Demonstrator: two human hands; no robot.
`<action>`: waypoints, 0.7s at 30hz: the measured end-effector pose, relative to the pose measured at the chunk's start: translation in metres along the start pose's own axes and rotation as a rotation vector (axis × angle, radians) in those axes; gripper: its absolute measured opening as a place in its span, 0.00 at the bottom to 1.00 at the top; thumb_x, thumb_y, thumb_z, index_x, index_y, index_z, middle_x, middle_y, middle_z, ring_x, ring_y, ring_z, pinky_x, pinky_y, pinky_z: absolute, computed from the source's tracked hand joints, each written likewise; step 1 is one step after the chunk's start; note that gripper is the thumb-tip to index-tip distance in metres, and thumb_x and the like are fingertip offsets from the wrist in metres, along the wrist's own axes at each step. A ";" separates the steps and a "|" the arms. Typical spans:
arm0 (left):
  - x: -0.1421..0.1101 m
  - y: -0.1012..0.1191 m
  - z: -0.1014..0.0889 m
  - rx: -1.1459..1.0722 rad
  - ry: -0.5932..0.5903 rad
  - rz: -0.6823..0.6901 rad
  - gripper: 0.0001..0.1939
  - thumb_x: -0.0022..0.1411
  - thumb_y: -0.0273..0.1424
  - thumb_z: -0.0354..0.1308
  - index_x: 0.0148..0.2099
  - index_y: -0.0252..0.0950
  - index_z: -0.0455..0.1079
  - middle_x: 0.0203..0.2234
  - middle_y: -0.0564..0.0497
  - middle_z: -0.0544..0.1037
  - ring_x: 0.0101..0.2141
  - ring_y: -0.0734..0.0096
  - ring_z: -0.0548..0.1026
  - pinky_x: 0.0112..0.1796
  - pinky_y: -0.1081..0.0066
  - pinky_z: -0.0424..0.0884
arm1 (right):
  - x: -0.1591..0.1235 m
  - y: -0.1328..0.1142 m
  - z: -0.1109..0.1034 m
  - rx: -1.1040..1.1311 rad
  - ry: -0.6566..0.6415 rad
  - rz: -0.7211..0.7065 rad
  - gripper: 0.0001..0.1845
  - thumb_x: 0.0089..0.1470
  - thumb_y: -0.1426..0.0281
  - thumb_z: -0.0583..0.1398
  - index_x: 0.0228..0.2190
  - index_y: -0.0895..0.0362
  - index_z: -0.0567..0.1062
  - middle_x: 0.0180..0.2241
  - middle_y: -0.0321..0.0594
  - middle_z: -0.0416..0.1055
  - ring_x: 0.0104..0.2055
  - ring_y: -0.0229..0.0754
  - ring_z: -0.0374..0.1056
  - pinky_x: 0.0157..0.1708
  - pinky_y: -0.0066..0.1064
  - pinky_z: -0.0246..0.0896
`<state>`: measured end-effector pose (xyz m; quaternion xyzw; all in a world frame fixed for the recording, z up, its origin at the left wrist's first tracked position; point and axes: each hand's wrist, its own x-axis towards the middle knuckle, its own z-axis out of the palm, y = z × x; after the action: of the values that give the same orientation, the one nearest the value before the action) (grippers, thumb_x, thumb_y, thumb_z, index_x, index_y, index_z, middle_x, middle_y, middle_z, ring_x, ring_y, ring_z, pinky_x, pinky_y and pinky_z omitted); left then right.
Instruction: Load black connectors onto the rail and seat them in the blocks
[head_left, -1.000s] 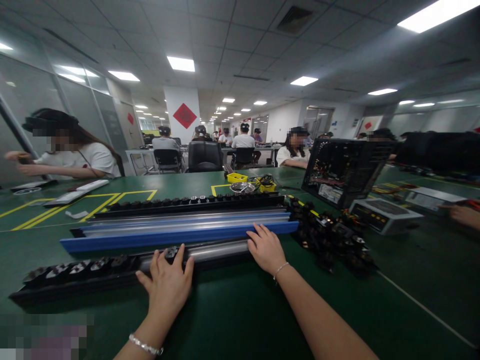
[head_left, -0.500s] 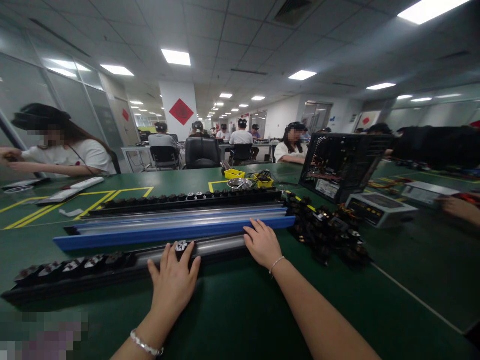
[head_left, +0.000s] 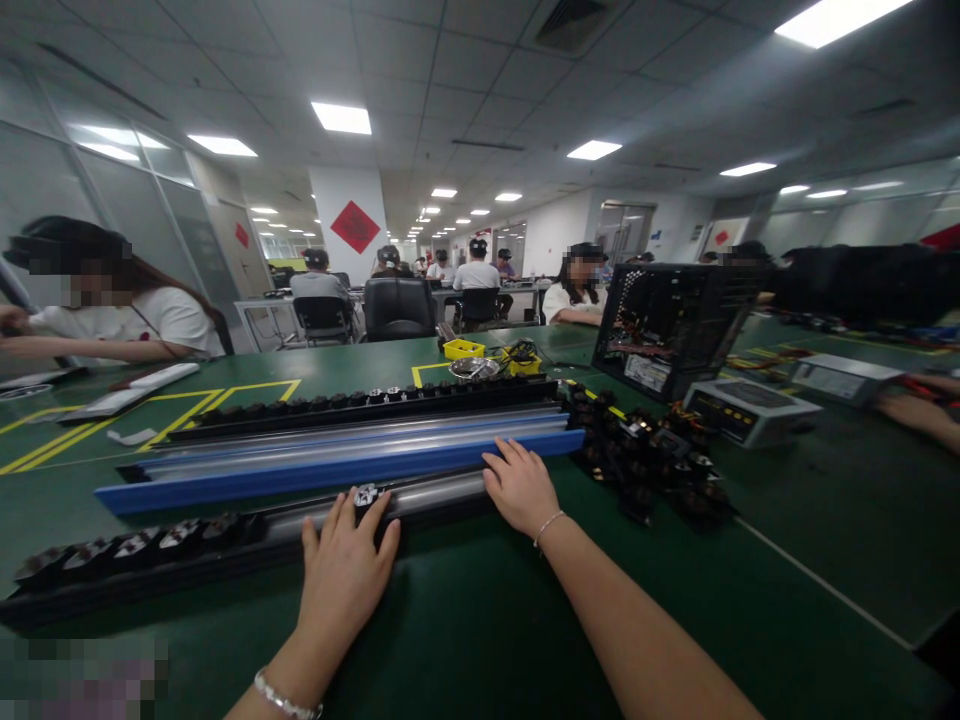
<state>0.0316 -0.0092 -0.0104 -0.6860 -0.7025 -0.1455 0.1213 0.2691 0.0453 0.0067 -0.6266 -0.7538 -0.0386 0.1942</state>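
Note:
A long black rail with a shiny grey channel [head_left: 442,490] lies nearest me on the table. Several black-and-silver parts [head_left: 180,537] sit in a row along its left stretch, their kind unclear. My left hand [head_left: 349,560] rests on the rail, fingers spread and open, the fingertips at one more such part [head_left: 366,495]. Whether they press on it I cannot tell. At the rail's right end lies my right hand [head_left: 523,488], fingers stretched out and open, with nothing gripped. Just behind is a blue-edged rail [head_left: 337,470], and behind that a black rail [head_left: 360,408] lined with similar parts.
A heap of black parts [head_left: 652,450] lies right of the rails. Beyond it stand an open computer case [head_left: 675,330] and power supply units [head_left: 750,410]. Yellow trays [head_left: 463,349] and a metal dish [head_left: 474,369] sit behind. A co-worker's hand [head_left: 922,405] reaches in at far right.
The view has shifted slightly, so most of the scene sits a little further left. Both hands stay at the same places on the rail.

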 end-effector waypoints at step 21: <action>-0.012 0.014 -0.008 0.134 0.029 -0.016 0.27 0.59 0.42 0.45 0.60 0.43 0.59 0.53 0.36 0.65 0.55 0.47 0.58 0.54 0.44 0.42 | 0.000 0.000 0.001 0.012 0.017 -0.002 0.21 0.58 0.62 0.45 0.47 0.49 0.70 0.59 0.39 0.56 0.61 0.45 0.48 0.57 0.45 0.42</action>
<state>0.0457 -0.0234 -0.0074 -0.6685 -0.7143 -0.1092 0.1761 0.2689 0.0452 0.0060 -0.6242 -0.7530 -0.0396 0.2044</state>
